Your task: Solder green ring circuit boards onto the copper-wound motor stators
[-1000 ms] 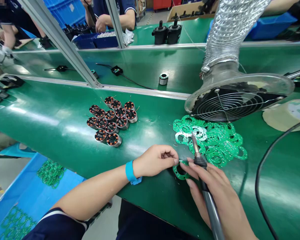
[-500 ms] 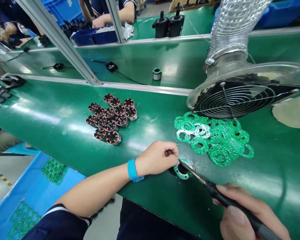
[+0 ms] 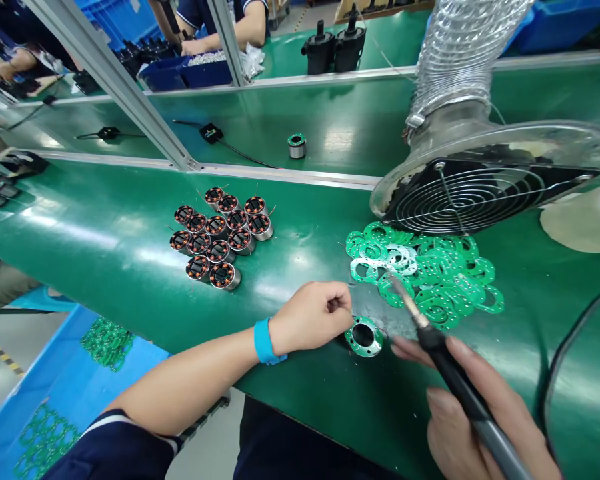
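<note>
My left hand (image 3: 316,316), with a blue band at the wrist, is pinched closed at the left edge of a green ring-shaped board (image 3: 371,349); whatever its fingertips grip is too small to make out. The board lies over a dark round opening near the front of the green bench. Held in my right hand (image 3: 480,413) is a soldering iron (image 3: 457,377), its tip pointing up and left over a pile of green ring boards (image 3: 443,280). One finger of that hand stretches toward the single board.
Several copper-wound motor cores (image 3: 223,251) stand at the left. A fume hood with a fan guard (image 3: 460,200) hangs over the pile's back. One capped core (image 3: 297,146) sits behind the metal rail. Blue bin (image 3: 63,373) at lower left; a person works across the bench.
The soldering iron has lifted off the single board and swung up toward the pile, with my right hand. My left hand has kept its pinch beside the board.
</note>
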